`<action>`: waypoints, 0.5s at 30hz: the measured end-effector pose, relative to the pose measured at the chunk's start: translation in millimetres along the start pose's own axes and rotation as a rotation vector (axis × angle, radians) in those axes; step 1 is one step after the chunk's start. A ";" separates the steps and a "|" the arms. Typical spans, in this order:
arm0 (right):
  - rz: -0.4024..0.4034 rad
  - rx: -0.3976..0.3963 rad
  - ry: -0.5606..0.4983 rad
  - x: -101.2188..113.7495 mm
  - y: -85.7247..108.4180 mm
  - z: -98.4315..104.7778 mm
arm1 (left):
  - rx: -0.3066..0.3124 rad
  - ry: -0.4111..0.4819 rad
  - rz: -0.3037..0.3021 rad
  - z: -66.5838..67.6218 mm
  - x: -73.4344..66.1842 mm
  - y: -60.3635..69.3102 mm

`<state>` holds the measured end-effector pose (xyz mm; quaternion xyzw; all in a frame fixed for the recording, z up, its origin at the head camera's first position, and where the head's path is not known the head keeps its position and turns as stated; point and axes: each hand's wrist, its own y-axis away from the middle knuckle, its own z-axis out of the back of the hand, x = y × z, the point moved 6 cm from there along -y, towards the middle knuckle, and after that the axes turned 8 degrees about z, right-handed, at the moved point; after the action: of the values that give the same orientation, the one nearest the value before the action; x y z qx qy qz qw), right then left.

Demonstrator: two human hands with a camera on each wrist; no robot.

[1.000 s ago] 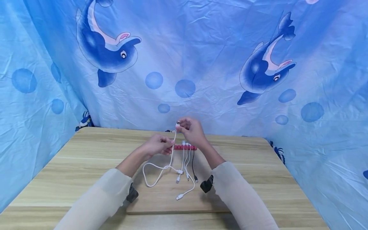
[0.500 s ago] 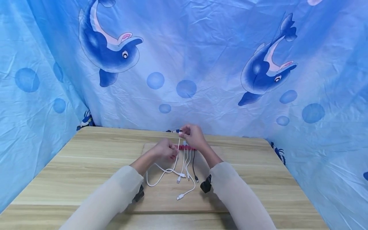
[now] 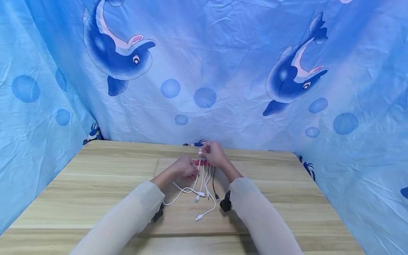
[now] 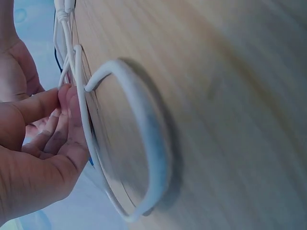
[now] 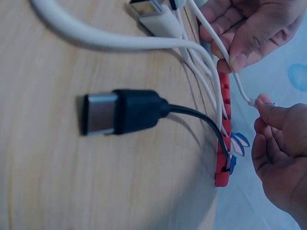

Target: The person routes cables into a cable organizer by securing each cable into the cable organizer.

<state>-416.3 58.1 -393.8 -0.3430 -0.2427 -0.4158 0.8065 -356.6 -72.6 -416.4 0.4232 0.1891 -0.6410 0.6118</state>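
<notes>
My right hand pinches the white USB plug of a charging cable, just above a red slotted cable holder. The thumb and index finger of my left hand pinch the cord of that same white cable lower down, left of the holder. Between the hands the cord runs in a short span in front of the holder; the right wrist view shows it bent near the plug. Its slack forms a loop over the board. Other white cables and a black cable hang from the holder's slots.
The holder sits at the far edge of a wooden board on a wood-grain table. Loose connectors, including a white connector, lie on the board towards me. A blue dolphin-print curtain stands behind the table.
The right hand has come down with the plug towards the red holder. My left hand has shifted right along with the cord, and the cable's slack loop has followed it.
</notes>
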 end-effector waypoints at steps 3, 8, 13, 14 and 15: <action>-0.011 0.017 0.004 -4.7 -1.5 -2.1 | 0.000 -0.035 -0.001 0.1 -1.9 -1.2; -0.019 0.036 0.036 -10.8 -2.7 -5.0 | 0.007 -0.045 0.011 -1.0 -3.1 -2.6; -0.002 0.040 0.030 -15.3 -2.2 -5.6 | 0.015 -0.065 0.040 -3.5 -3.7 -3.9; -0.004 0.043 0.023 -16.2 -2.3 -5.6 | 0.015 -0.070 0.044 -3.6 -3.9 -4.2; -0.006 0.047 0.019 -16.9 -2.5 -5.5 | 0.016 -0.077 0.049 -3.9 -4.1 -4.5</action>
<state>-426.9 61.4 -407.9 -0.3192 -0.2457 -0.4155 0.8156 -360.1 -66.3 -416.7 0.4077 0.1500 -0.6431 0.6307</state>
